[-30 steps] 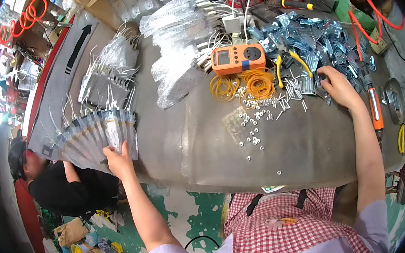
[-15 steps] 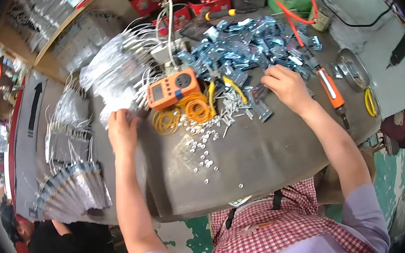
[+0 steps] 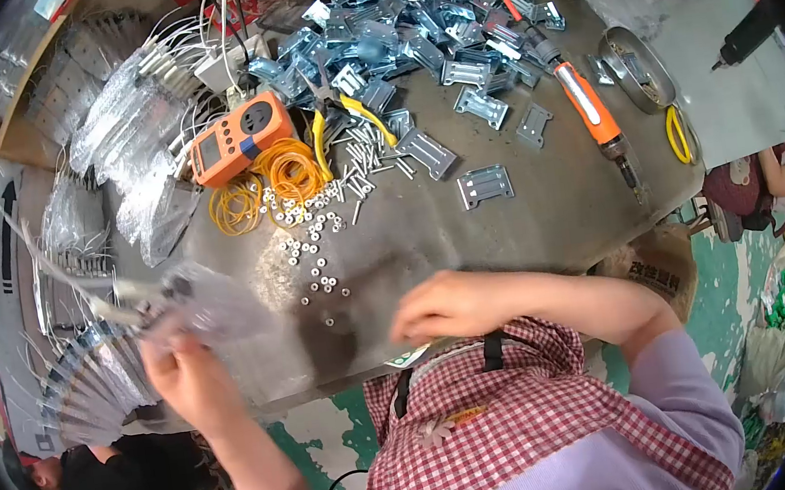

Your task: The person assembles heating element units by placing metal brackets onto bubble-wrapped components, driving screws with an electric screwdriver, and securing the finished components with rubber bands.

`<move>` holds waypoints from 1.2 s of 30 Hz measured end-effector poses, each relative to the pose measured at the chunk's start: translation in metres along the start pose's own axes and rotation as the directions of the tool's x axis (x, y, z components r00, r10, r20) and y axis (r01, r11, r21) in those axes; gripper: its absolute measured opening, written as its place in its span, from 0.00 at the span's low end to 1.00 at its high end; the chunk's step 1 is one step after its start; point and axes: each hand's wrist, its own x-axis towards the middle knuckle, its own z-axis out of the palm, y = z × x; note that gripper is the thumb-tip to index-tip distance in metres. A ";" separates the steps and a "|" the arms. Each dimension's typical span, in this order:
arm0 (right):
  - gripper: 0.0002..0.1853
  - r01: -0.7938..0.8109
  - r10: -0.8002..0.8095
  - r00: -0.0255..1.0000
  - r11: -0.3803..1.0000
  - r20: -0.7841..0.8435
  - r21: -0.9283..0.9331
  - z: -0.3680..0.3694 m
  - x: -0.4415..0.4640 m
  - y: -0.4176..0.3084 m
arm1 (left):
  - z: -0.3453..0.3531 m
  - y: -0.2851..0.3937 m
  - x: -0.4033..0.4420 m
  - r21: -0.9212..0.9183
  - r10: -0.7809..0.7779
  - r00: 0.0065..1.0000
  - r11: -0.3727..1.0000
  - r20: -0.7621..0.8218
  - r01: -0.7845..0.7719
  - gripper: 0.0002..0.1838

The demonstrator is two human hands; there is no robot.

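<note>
My left hand (image 3: 184, 366) grips a clear bagged part (image 3: 210, 300) with a white cable, blurred by motion. Near the table's front edge my right hand (image 3: 443, 309) has its fingers curled; whether something is in them is hidden. Ahead lie white nuts or spacers (image 3: 315, 271), metal pins (image 3: 363, 156), orange rubber bands (image 3: 292, 171) and yellow-handled pliers (image 3: 348, 110). A metal bracket (image 3: 485, 187) lies apart from the big bracket pile (image 3: 388, 33). An orange meter (image 3: 242, 138) stands beside the bands.
An orange electric screwdriver (image 3: 590, 106) lies at the right, beside an oval metal tray (image 3: 636, 69). More bagged parts (image 3: 123, 130) are heaped at the back left, with others fanned out (image 3: 98, 375) at the left edge. A person in black (image 3: 130, 488) is at the lower left.
My left hand has come back from the bag heap with a bagged part. My right hand has moved from the bracket pile to the front edge. The view has shifted right.
</note>
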 end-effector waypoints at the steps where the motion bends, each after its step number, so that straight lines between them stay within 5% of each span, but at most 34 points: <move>1: 0.10 -0.155 0.153 0.988 0.969 0.024 0.192 0.003 0.018 0.000 | 0.014 0.002 -0.015 -0.190 -0.091 0.996 0.978 -0.011 0.088 0.14; 3: 0.12 0.158 -0.168 0.962 0.985 -0.213 -0.062 0.007 0.045 0.019 | 0.039 0.004 -0.039 -0.234 -0.126 0.992 0.963 0.031 0.130 0.15; 6: 0.15 0.071 0.050 0.964 0.900 -0.263 0.430 -0.017 0.027 -0.009 | 0.074 0.003 -0.064 -0.197 -0.117 0.980 0.969 0.163 0.148 0.15; 7: 0.18 0.307 -0.110 0.917 0.810 -0.384 0.500 -0.019 0.011 -0.012 | 0.083 -0.001 -0.073 -0.236 -0.131 0.980 0.958 0.152 0.164 0.15; 9: 0.22 0.399 -0.363 0.821 0.917 -0.441 -0.012 -0.010 -0.013 -0.022 | 0.089 -0.032 -0.092 -0.108 -0.125 0.973 0.983 0.193 0.147 0.14; 11: 0.22 0.150 -0.164 0.840 0.986 -0.517 -0.069 0.009 -0.023 -0.017 | 0.099 -0.046 -0.103 -0.031 -0.310 0.907 0.943 0.284 0.332 0.14; 13: 0.19 0.111 -0.020 0.818 0.986 -0.575 0.123 0.020 -0.024 0.007 | 0.100 -0.042 -0.094 0.185 -0.220 0.894 0.970 0.390 0.158 0.15; 15: 0.18 0.144 -0.114 0.827 0.990 -0.550 0.010 0.016 -0.024 0.004 | 0.109 -0.022 -0.083 0.122 -0.014 0.962 0.992 0.273 -0.021 0.18; 17: 0.17 0.216 -0.198 0.848 0.976 -0.491 -0.021 0.013 -0.020 0.003 | 0.120 -0.009 -0.066 -0.003 0.019 0.963 1.000 0.269 -0.019 0.26; 19: 0.17 0.173 -0.229 0.859 0.972 -0.458 -0.161 0.004 -0.021 0.004 | 0.110 -0.027 -0.047 0.026 0.122 0.585 0.971 0.802 -0.238 0.32; 20: 0.16 0.079 -0.191 0.857 0.967 -0.479 -0.244 -0.011 -0.024 0.007 | 0.108 -0.034 -0.056 0.062 -0.006 0.692 0.996 0.722 -0.056 0.30; 21: 0.13 0.017 -0.184 0.777 0.962 -0.602 -0.272 -0.025 -0.029 0.006 | 0.109 -0.032 -0.056 0.063 -0.006 0.694 0.996 0.720 -0.057 0.30; 22: 0.11 -0.141 -0.255 0.644 0.887 -0.722 -0.439 -0.043 -0.036 0.008 | 0.109 -0.029 -0.056 -0.082 -0.220 0.732 0.932 0.644 0.352 0.29; 23: 0.09 -0.328 -0.403 0.561 0.693 -0.723 -0.641 -0.061 -0.042 0.010 | 0.108 -0.025 -0.056 -0.256 -0.438 0.672 0.690 0.596 0.677 0.27; 24: 0.07 -0.392 -0.295 0.513 0.755 -0.806 -0.526 -0.066 -0.045 0.019 | 0.108 -0.023 -0.057 -0.270 -0.485 0.574 0.559 0.660 0.784 0.28; 25: 0.06 -0.405 -0.227 0.593 0.745 -0.773 -0.529 -0.073 -0.047 0.027 | 0.107 -0.022 -0.062 -0.270 -0.497 0.574 0.555 0.651 0.787 0.28; 27: 0.05 -0.378 -0.076 0.592 0.854 -0.802 -0.359 -0.067 -0.048 0.018 | 0.113 -0.019 -0.072 -0.279 -0.521 0.388 0.278 0.760 0.919 0.34; 28: 0.05 -0.367 -0.075 0.611 0.855 -0.788 -0.366 -0.059 -0.044 0.010 | 0.114 -0.019 -0.078 -0.264 -0.558 0.371 0.265 0.742 0.927 0.32; 30: 0.04 -0.020 -0.039 0.530 0.998 -0.847 -0.059 -0.034 -0.033 -0.008 | 0.115 -0.020 -0.081 -0.239 -0.561 0.356 0.273 0.747 0.932 0.29; 33: 0.07 -0.046 -0.244 0.604 0.940 -0.758 -0.338 -0.009 -0.016 -0.024 | 0.115 -0.019 -0.084 -0.194 -0.532 0.348 0.324 0.772 0.926 0.23; 36: 0.07 -0.048 -0.284 0.649 0.911 -0.706 -0.410 -0.002 -0.009 -0.024 | 0.108 -0.018 -0.084 -0.192 -0.539 0.391 0.388 0.746 0.901 0.23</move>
